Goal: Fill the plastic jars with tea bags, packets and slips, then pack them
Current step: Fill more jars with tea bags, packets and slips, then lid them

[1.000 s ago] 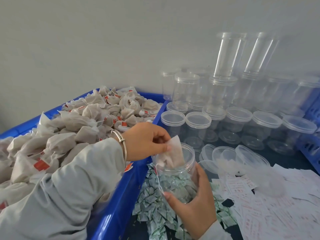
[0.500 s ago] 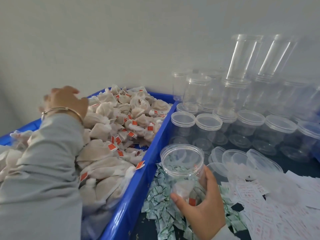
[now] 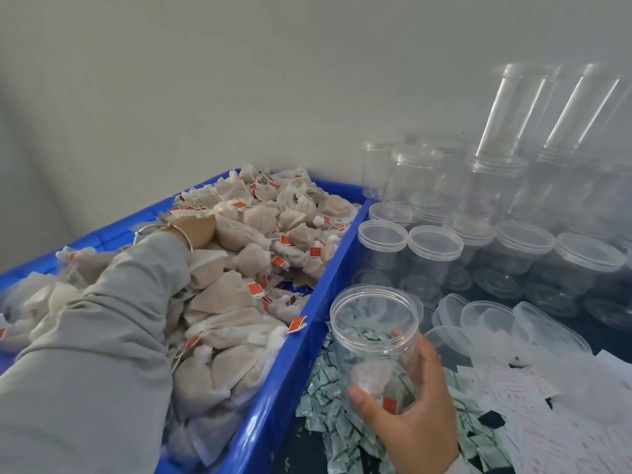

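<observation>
Rows of lidded empty jars stand at the far right, loose lids nearer. The right hand grips an open jar with one tea bag inside, above green packets, slips to the right. The left hand digs into the tea bags heaped in the blue bin; its fingers are buried, grip unclear.

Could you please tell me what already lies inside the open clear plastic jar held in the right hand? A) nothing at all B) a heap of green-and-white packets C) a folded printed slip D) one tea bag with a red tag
D: through the wall of the open clear plastic jar, gripped by the right hand, a single pale tea bag with a red tag shows at the bottom.
</observation>
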